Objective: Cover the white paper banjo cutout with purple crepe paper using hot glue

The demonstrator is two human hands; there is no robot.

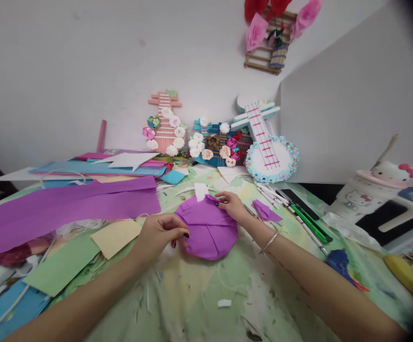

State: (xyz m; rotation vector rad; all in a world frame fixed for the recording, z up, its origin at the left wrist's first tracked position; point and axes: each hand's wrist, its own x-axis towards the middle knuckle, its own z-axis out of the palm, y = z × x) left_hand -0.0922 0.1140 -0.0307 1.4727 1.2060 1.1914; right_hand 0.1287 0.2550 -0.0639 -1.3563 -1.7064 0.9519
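A round purple paper piece (208, 230), folded in overlapping pleats, lies in the middle of the stained green table (199, 294). My left hand (162, 232) pinches its near-left edge with curled fingers. My right hand (232, 204) pinches its far-right edge at a small fold. A bangle sits on my right wrist. A small purple paper scrap (266, 211) lies just right of my right hand.
A long purple paper strip (60, 206) and coloured sheets spread at the left. Paper-flower guitar crafts (165, 126) lean on the wall behind. Green pens and tools (304, 218) lie at the right, with a white cat-themed mug (366, 197) beyond.
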